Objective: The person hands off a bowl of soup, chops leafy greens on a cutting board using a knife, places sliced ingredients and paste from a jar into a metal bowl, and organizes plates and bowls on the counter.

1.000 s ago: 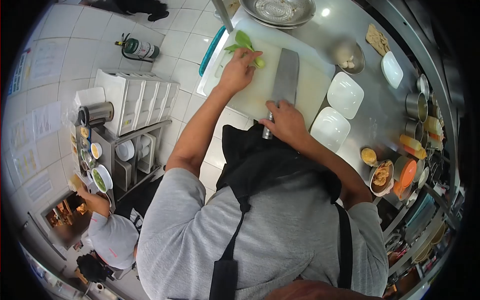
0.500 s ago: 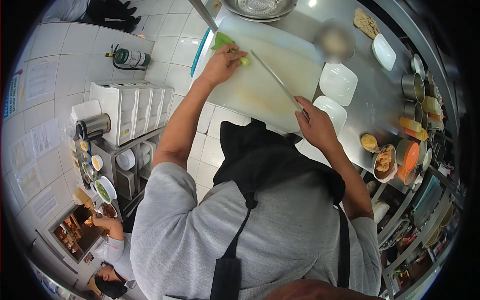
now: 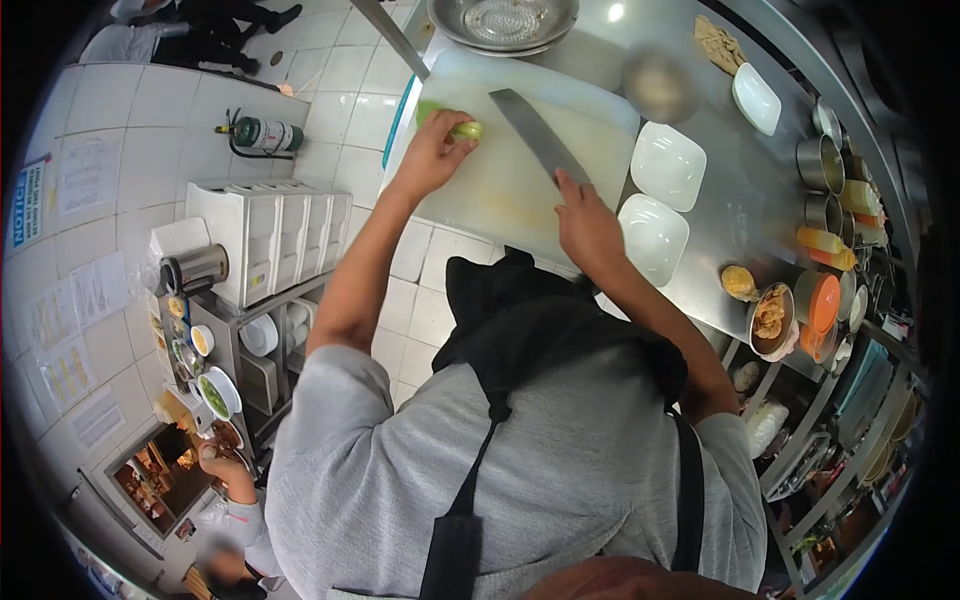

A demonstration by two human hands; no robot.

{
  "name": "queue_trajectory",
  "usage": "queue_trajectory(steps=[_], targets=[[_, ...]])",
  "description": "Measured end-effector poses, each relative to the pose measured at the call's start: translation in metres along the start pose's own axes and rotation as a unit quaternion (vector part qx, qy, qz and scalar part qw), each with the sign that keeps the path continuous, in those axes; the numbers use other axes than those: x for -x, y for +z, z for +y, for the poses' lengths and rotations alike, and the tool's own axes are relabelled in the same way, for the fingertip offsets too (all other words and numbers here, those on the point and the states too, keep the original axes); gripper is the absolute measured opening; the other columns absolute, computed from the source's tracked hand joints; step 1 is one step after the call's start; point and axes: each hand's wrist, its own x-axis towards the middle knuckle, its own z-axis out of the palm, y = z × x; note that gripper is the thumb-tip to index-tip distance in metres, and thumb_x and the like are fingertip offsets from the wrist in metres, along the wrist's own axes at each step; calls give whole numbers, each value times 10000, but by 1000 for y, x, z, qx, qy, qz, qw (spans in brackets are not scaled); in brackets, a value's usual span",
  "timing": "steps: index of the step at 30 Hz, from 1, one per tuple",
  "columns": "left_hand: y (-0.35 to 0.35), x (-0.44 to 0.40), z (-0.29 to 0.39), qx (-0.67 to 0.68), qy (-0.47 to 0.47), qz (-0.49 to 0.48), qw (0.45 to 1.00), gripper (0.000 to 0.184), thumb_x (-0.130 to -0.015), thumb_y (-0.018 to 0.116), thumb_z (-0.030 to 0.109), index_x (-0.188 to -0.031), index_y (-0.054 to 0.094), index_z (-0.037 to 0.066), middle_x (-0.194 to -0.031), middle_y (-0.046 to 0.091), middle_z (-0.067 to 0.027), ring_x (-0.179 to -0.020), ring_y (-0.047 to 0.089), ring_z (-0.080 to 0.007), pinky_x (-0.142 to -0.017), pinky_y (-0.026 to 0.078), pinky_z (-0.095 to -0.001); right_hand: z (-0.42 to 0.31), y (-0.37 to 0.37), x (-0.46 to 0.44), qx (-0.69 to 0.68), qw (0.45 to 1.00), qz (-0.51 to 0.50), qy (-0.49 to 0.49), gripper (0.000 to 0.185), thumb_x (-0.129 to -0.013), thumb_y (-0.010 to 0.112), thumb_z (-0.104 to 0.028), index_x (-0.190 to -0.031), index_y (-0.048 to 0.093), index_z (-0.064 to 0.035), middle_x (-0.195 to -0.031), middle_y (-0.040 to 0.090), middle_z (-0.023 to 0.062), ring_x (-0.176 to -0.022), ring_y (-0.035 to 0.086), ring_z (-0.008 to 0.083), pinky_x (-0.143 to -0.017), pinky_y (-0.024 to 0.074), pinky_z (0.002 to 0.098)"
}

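Note:
At the left end of the white cutting board (image 3: pixel 530 205), my left hand (image 3: pixel 436 155) has its fingers closed round a green leafy vegetable (image 3: pixel 467 130). The pale stem end sticks out to the right of the fingers, and the leaves are mostly behind the hand. My right hand (image 3: pixel 590 225) grips the handle of a large cleaver (image 3: pixel 540 135) over the board. The blade slants up and left, its tip a short way right of the stem, not touching it.
Two square white bowls (image 3: pixel 668 167) stand right of the board, a blurred round bowl (image 3: pixel 660 85) above them. Metal pans (image 3: pixel 505 22) sit behind the board. Pots (image 3: pixel 820 163), a bowl of orange food (image 3: pixel 771 318) and another white dish (image 3: pixel 757 99) are farther right. A co-worker (image 3: pixel 235 490) is at lower left.
The cleaver, flat on the board at first, has been lifted and now slants toward the vegetable. My left hand has closed more tightly round the vegetable. The co-worker at lower left has moved.

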Motion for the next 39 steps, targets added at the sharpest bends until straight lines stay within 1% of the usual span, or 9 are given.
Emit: queue_trajectory(steps=[3, 9, 14, 19, 21, 25, 30, 33, 39], targets=[[-20, 20, 57, 313, -128, 50, 940, 344, -1096, 648, 208, -1377, 634, 10, -1096, 625, -17, -815, 564, -77, -770, 492, -251, -8, 5, -8, 75, 992, 26, -93, 516, -980, 724, -220, -1455, 571, -90, -1206, 660, 205, -1013, 710, 383, -844, 589, 491], [-41, 39, 171, 419, -87, -69, 901, 402, -1160, 512, 356, -1370, 642, 39, -942, 623, 37, -754, 531, -49, -688, 420, -217, -79, -148, -8, -354, 916, 91, -165, 385, -945, 797, -238, -1276, 703, -65, -1128, 688, 108, -877, 681, 200, -726, 557, 337], [-34, 39, 244, 389, 4, -45, 920, 299, -1131, 567, 271, -1280, 643, 24, -924, 597, 43, -800, 544, -41, -712, 460, -225, -76, -199, 20, -331, 925, 57, -180, 248, -947, 791, -190, -1145, 746, -46, -950, 696, 45, -765, 639, 115, -672, 530, 290], [-21, 32, 276, 137, 122, 53, 982, 308, -1114, 535, 261, -1195, 678, 1, -948, 644, -32, -806, 595, -92, -711, 493, -258, -54, -216, 46, -362, 915, 55, -167, 236, -954, 764, -136, -1171, 730, -47, -943, 705, 30, -767, 641, 82, -699, 538, 280], [-16, 31, 291, 264, 31, 19, 964, 252, -1058, 530, 175, -1073, 676, -29, -948, 672, -196, -807, 635, -352, -782, 515, -433, -46, -218, 52, -387, 903, 67, -176, 226, -964, 744, -131, -1175, 728, -52, -944, 706, 35, -769, 647, 91, -713, 542, 280], [-7, 17, 305, 182, 74, -68, 978, 279, -1067, 533, 208, -1032, 647, -44, -910, 665, -237, -787, 641, -334, -752, 513, -450, -28, -234, 68, -218, 940, 83, -247, 231, -1002, 699, -86, -1231, 716, -63, -1075, 690, -7, -891, 614, 86, -770, 525, 262], [41, 0, 282, 193, -44, -264, 944, 281, -1085, 626, 246, -1151, 702, -16, -828, 664, -36, -699, 611, -110, -623, 498, -290, 38, -211, 65, -287, 950, -60, -107, 197, -1009, 672, -115, -1193, 725, -72, -1050, 723, 70, -901, 693, 141, -775, 578, 326], [64, -2, 255, 156, 9, -97, 983, 451, -1091, 647, 298, -1479, 622, 70, -1195, 710, -65, -938, 659, -111, -795, 525, -288, 89, -197, 46, -428, 898, -93, 34, 176, -1012, 681, -114, -1170, 721, -47, -1093, 721, 64, -966, 688, 146, -771, 588, 327], [48, 16, 208, 296, -122, 59, 946, 474, -1089, 642, 357, -1467, 622, 74, -1336, 689, -59, -1050, 695, -154, -869, 530, -310, 152, -210, -61, -563, 806, 130, 129, 216, -1008, 695, -122, -1200, 712, -24, -1100, 748, 90, -1018, 702, 165, -807, 599, 347]])
